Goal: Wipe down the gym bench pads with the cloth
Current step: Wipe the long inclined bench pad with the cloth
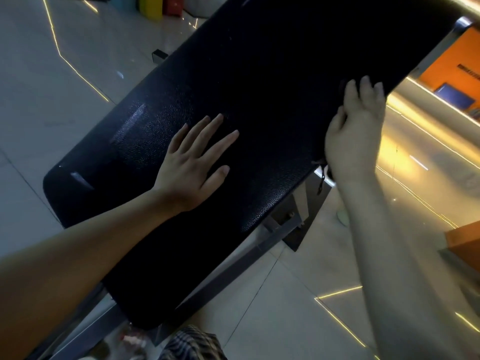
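Long black pebble-textured bench pad (pixel 259 87) is running diagonally across the view, from lower left to upper right, and filling most of it.

Left hand (pixel 193 165) is lying flat on the middle of the pad, palm down, fingers straight and spread, holding nothing. Its forearm is crossing the pad's near end and covering that part.

Right hand (pixel 355 133) is sitting at the pad's right-hand edge, back of the hand facing the camera. Fingers are pointing up along the edge, close together and nearly straight, thumb apart on the pad side. They are blurred; cannot tell whether they are gripping anything.

Dark frayed scrap of cloth (pixel 321 178) is showing only as loose threads hanging at the heel of the right hand, against the pad's edge. The rest is hidden behind the hand or lost against the black pad.

Grey metal bench frame (pixel 275 237) is showing under the pad's right side. Pale tiled floor (pixel 52 81) is carrying thin bright lines of reflected light. Blue, yellow and red blocks (pixel 152 6) are standing at the top edge. Orange wall panel (pixel 452 66) is glowing at right, with an orange-brown box (pixel 465 242) below it. Checked fabric garment (pixel 192 344) is showing at the bottom edge.
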A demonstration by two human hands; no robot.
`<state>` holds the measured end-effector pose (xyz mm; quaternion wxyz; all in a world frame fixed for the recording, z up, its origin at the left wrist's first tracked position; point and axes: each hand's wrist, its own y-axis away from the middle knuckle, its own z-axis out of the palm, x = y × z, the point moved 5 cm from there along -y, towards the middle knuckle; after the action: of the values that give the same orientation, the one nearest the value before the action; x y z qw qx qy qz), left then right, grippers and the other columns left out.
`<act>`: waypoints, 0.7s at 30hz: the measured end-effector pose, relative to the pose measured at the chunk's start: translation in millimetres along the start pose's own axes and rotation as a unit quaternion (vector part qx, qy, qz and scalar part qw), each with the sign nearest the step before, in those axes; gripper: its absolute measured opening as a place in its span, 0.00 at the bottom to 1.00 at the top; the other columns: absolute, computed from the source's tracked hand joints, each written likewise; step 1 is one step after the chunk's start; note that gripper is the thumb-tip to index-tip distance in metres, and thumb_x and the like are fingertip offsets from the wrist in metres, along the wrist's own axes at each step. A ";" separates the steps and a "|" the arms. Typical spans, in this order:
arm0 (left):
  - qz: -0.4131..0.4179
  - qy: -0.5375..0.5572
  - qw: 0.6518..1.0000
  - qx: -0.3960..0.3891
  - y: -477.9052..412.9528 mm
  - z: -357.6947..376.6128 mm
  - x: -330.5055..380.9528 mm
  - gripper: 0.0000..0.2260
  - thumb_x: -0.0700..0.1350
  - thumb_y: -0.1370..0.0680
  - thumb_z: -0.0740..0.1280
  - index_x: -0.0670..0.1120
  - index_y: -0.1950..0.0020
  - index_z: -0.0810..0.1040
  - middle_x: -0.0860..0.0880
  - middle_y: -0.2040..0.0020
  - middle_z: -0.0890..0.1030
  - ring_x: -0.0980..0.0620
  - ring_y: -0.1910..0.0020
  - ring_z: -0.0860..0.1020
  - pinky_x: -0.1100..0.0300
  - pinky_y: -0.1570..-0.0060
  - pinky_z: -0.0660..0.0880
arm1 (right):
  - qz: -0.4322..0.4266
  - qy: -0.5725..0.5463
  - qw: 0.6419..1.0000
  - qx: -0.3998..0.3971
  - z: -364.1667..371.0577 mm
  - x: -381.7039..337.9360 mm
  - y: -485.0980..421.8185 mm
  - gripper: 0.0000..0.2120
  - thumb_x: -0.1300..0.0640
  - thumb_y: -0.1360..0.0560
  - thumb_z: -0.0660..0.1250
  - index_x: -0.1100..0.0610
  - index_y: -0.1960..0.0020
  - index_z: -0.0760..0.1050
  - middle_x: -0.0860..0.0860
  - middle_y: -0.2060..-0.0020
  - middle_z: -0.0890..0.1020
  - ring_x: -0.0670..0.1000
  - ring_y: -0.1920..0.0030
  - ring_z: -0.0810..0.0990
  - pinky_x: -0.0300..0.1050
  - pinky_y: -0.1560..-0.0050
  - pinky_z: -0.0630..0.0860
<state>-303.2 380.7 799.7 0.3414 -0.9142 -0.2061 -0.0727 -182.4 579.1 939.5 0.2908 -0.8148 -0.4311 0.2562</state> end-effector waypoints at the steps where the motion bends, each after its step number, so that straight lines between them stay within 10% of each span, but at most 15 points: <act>1: -0.001 -0.001 1.000 -0.002 -0.2 0.1 -0.5 0.26 0.56 0.19 0.51 0.52 0.21 0.60 0.44 0.20 0.57 0.44 0.21 0.55 0.41 0.24 0.53 | 0.007 -0.009 1.000 -0.001 3.4 -8.2 15.3 0.25 0.63 0.23 0.52 0.66 0.27 0.65 0.64 0.27 0.64 0.65 0.24 0.57 0.56 0.24 0.54; 12: 0.007 -0.004 1.000 0.013 -1.0 6.3 -6.1 0.27 0.57 0.20 0.51 0.51 0.21 0.60 0.42 0.20 0.58 0.42 0.22 0.57 0.41 0.25 0.54 | -0.187 -0.007 0.970 -0.153 38.1 -112.1 220.0 0.24 0.61 0.22 0.60 0.57 0.27 0.64 0.55 0.27 0.67 0.55 0.24 0.60 0.54 0.25 0.56; 21: 0.000 -0.004 1.000 -0.002 0.6 5.8 -5.1 0.28 0.58 0.19 0.49 0.51 0.20 0.58 0.44 0.19 0.54 0.45 0.20 0.52 0.43 0.23 0.49 | -0.209 0.041 0.972 -0.103 13.1 -48.3 92.9 0.24 0.64 0.27 0.62 0.64 0.30 0.71 0.62 0.29 0.70 0.62 0.27 0.64 0.58 0.26 0.55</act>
<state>-307.6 382.3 793.6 0.3389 -0.9150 -0.2073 -0.0698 -163.7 498.7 873.8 0.2697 -0.7420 -0.6038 0.1099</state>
